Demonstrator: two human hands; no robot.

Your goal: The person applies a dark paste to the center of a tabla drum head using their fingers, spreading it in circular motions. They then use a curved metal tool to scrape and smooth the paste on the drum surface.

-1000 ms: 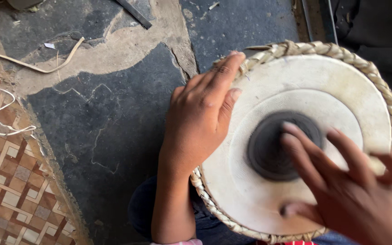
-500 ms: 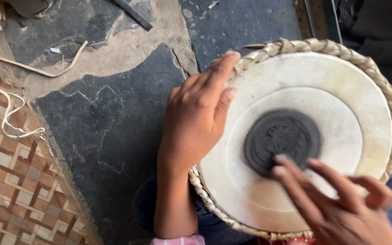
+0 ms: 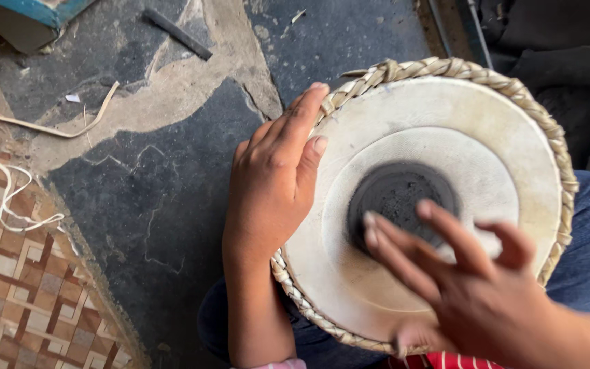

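Drumhead fills the right of the frame, propped on the lap – taut, stiff skin, likely delicate at its dark centre patch – left hand flat along the braided rim, the sound hold, right hand spread, fingertips on the patch.

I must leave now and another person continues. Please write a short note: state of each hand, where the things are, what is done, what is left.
Left hand: flat on the left rim of the drum, steadying it.
Right hand: open, blurred, fingertips at the dark patch in the skin's centre.
Drum: on the person's lap, skin up, braided rim around it.
Done: the patch is already on the skin.
Left: cannot tell; it looks like more rubbing of the patch.
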